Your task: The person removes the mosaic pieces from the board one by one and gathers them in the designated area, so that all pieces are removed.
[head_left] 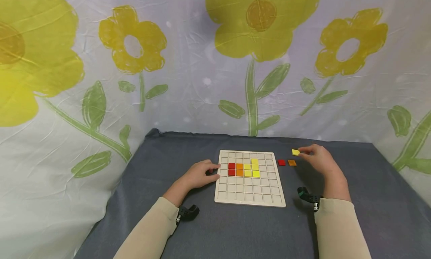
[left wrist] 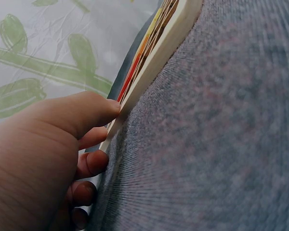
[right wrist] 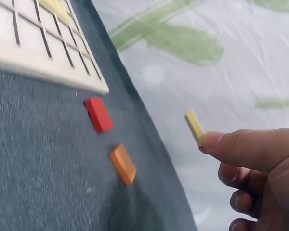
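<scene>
A square, pale wooden grid board lies on the table. Its cells hold two red tiles, two orange tiles and several yellow tiles. At the board's left edge, my left hand touches the side with thumb and index fingertip spread apart; in the left wrist view the thumb is against the rim. To the right of the board, my right hand pinches a yellow tile between thumb and fingers, held up above the tabletop. Its other fingers curl loosely below.
Just right of the board, a loose red tile and a loose orange tile lie on the dark grey tablecloth. Behind the table hangs a pale curtain printed with yellow flowers.
</scene>
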Demonstrator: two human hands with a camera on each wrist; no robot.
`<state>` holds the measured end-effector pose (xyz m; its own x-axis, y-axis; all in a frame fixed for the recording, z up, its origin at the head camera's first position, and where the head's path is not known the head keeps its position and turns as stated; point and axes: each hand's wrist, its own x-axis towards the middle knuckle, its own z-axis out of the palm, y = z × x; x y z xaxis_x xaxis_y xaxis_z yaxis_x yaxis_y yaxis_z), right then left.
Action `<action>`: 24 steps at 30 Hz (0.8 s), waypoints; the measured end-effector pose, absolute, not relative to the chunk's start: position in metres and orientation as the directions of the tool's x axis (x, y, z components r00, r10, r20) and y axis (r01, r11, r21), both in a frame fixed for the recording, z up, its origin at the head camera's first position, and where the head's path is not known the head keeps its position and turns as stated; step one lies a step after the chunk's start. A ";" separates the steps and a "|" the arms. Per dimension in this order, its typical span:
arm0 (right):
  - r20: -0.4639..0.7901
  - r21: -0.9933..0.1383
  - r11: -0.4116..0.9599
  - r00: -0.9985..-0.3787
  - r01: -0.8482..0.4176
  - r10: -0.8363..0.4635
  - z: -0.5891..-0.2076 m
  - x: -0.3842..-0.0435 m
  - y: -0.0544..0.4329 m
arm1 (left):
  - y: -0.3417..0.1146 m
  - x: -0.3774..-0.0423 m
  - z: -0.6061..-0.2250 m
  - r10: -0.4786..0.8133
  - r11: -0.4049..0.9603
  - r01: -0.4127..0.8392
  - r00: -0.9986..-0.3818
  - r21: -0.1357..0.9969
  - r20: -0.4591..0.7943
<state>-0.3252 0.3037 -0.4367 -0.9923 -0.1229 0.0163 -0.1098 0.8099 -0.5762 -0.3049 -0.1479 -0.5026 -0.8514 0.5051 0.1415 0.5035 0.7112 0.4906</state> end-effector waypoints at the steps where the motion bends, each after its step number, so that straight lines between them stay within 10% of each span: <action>1: 0.011 -0.576 0.810 -0.992 -0.106 -0.122 -0.438 -0.325 0.307 | -0.148 -0.305 -0.503 0.505 0.711 0.503 -0.852 0.491 0.141; 24: -0.100 -0.529 0.848 -0.992 -0.016 -0.081 -0.471 -0.328 0.333 | -0.147 -0.305 -0.503 0.494 0.727 0.485 -0.861 0.486 0.122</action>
<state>-0.3277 0.3328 -0.4709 -0.9917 -0.0815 -0.0997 -0.0164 0.8482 -0.5295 -0.3053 -0.1466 -0.5030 -0.8611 0.4935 0.1223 0.4855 0.7267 0.4860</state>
